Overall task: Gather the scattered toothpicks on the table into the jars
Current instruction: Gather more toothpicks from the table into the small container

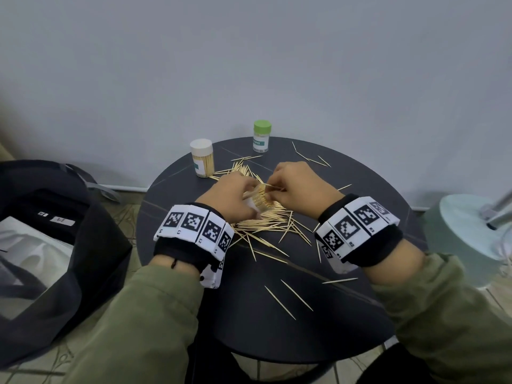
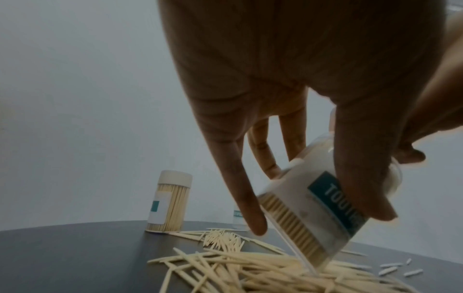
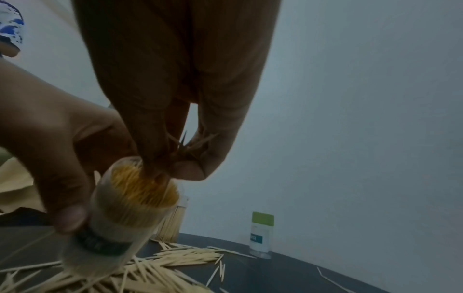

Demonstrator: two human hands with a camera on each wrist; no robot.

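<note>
Pale wooden toothpicks [image 1: 266, 221] lie in a loose heap at the middle of the dark round tabletop [image 1: 357, 217], with strays out toward its edges. I have my left hand [image 1: 231, 196] wrapped around the clear plastic open jar [image 2: 313, 216], tilted over the heap and already packed nearly full. My right hand [image 1: 300, 184] pinches a small bunch of toothpicks [image 3: 184, 146] right at the jar's mouth. To do this well, I'd line the bunch up with the sticks already inside, feed the points in first, and keep the jar tilted only slightly so nothing slides back out. Space looks tight, so small bunches should go in more easily. A white-capped full jar [image 1: 202, 157] and a green-capped clear jar [image 1: 261, 136] stand upright at the far side.
</note>
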